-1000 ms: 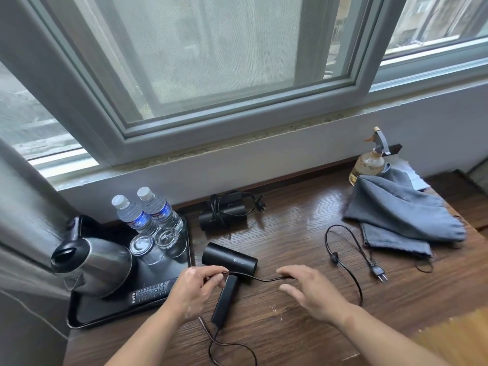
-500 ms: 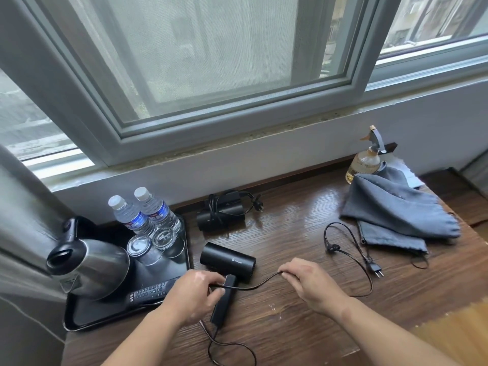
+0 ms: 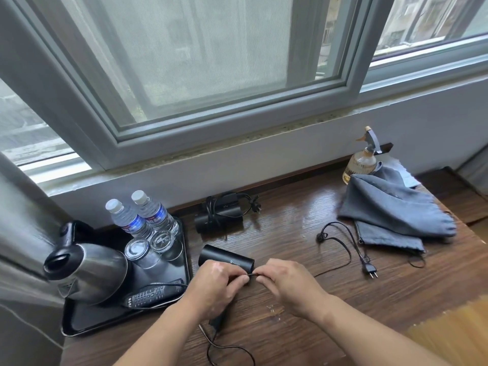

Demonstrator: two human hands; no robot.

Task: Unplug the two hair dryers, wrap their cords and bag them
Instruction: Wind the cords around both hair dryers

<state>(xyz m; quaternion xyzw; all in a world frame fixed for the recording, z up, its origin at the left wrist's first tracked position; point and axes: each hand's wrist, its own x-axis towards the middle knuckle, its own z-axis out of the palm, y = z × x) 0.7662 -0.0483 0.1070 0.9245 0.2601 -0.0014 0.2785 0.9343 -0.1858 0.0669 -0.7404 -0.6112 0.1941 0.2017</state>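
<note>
Left hand [image 3: 214, 289] closed around handle of near hair dryer [image 3: 227, 260], lying on wooden desk [image 3: 290, 247]. Right hand [image 3: 287, 285] pinches its cord [image 3: 346, 249] just beside left fingers. Plug [image 3: 369, 269] lies right. Second hair dryer [image 3: 219, 216], cord wrapped, far by wall. Grey bags [image 3: 390, 212] far right.

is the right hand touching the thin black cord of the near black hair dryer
Touching: the head view shows the right hand pinching the thin black cord at its fingertips, beside the left hand.
</note>
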